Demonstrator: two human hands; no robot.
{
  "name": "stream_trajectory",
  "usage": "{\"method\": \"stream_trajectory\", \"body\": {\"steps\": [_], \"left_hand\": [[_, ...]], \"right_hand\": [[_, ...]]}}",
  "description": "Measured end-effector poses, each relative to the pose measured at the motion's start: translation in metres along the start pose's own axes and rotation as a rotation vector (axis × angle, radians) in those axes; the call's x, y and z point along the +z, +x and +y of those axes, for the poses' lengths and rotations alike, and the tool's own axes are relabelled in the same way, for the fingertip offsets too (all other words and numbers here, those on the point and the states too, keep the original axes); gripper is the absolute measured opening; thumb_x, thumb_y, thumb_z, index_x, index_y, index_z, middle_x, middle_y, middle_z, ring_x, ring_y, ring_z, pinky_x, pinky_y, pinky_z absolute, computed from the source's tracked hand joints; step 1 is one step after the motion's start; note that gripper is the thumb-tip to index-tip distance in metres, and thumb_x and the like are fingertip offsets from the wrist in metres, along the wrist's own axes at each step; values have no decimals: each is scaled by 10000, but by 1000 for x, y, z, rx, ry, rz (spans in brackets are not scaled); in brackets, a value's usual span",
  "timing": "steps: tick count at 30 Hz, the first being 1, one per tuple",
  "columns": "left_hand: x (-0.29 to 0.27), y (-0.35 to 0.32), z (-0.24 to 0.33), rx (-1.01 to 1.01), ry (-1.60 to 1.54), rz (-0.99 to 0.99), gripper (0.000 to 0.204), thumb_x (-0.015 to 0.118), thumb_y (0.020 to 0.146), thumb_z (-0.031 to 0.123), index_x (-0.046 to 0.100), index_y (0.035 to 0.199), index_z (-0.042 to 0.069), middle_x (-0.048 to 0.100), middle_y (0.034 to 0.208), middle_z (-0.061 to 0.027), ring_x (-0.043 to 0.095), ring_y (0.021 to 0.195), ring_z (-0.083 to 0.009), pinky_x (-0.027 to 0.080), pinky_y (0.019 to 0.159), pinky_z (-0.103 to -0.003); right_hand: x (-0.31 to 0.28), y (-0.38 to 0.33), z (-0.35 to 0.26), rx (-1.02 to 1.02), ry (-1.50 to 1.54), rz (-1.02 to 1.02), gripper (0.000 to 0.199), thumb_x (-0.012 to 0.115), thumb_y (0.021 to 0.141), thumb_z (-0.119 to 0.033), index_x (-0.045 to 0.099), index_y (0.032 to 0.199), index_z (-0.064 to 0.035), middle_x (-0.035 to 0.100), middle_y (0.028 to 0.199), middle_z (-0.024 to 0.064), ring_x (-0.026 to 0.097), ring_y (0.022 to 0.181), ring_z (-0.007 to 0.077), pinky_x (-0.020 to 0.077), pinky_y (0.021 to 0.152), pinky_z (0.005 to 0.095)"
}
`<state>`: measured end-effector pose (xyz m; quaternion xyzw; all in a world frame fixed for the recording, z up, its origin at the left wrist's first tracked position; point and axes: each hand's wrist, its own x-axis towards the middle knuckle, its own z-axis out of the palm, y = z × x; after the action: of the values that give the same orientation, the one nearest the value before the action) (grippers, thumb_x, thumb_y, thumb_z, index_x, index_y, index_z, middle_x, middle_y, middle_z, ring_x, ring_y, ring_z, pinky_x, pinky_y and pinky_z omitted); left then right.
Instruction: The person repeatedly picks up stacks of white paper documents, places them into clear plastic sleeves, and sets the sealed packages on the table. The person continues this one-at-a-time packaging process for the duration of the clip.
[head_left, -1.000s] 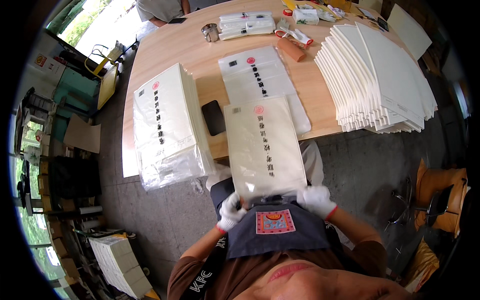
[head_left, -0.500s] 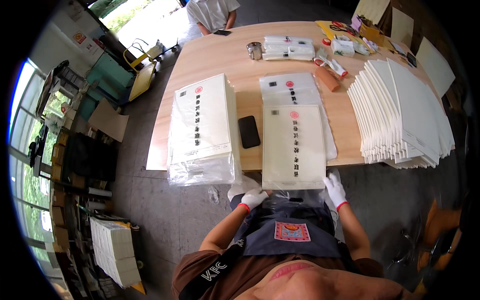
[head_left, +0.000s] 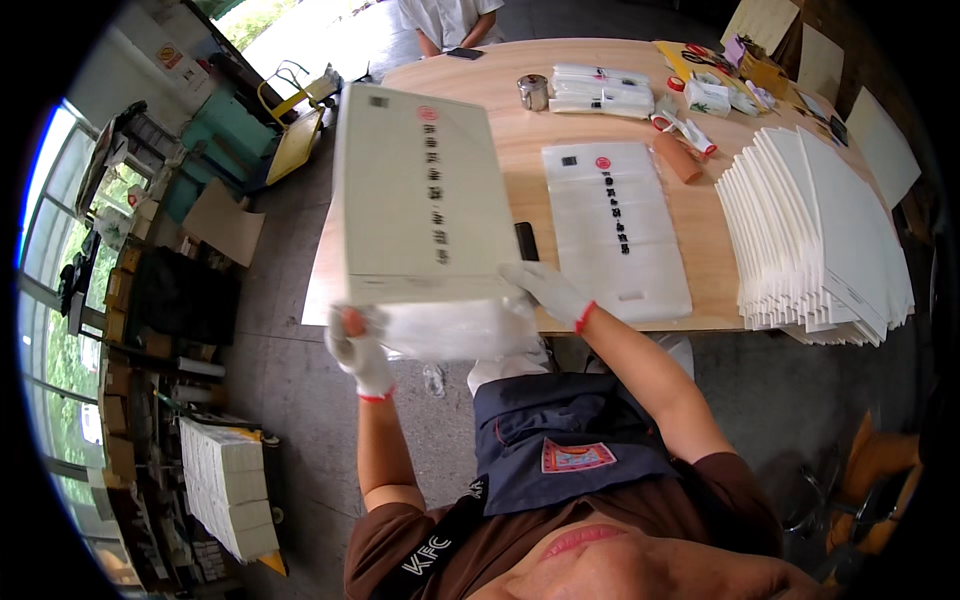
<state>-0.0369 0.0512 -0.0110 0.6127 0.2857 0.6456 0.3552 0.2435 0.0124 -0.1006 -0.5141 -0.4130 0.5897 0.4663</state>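
Both gloved hands, the left hand (head_left: 358, 347) and the right hand (head_left: 543, 290), hold up a big flat packet (head_left: 420, 195), with white sheets (head_left: 815, 235) stacked at three o'clock.

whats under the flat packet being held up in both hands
A stack of clear bagged packets shows below the lifted packet, with both gloved hands at its lower edge. The table behind it is mostly hidden.

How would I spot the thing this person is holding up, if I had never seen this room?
Start at the long wooden table. At its near left corner, both gloved hands, left hand and right hand, grip a pale flat packet by its bottom edge, lifted off the table. Unlike the packet lying flat or the fanned white stack, it is raised.
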Motion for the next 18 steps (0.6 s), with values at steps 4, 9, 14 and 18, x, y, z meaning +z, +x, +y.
{"method": "stream_trajectory", "body": {"steps": [4,9,14,18], "left_hand": [[-83,6,-71,-432,190,182,158,482,977,150,606,975,52,571,736,2,428,534,-43,343,464,-200],[-95,-56,-146,-617,35,303,411,496,974,325,539,1248,22,592,856,-3,508,705,-68,427,534,-237],[-77,-204,-245,-778,463,-279,321,544,900,336,677,902,44,663,821,-132,632,729,-277,505,668,-380],[98,-186,-113,-463,372,-758,138,569,903,220,563,938,87,610,882,-147,609,852,-333,480,712,-413]], "right_hand": [[40,33,-21,86,-447,43,553,520,884,-558,673,789,-35,643,617,96,627,579,196,480,590,347],[48,17,-25,48,-786,253,613,575,785,-623,692,824,-23,674,748,177,665,731,312,505,660,419],[43,-47,27,277,-466,-375,358,601,885,-396,667,824,-49,653,646,55,546,469,110,443,453,276],[-8,-113,103,448,-344,-153,362,584,898,-403,646,879,-47,663,702,44,574,529,91,461,485,249]]}}
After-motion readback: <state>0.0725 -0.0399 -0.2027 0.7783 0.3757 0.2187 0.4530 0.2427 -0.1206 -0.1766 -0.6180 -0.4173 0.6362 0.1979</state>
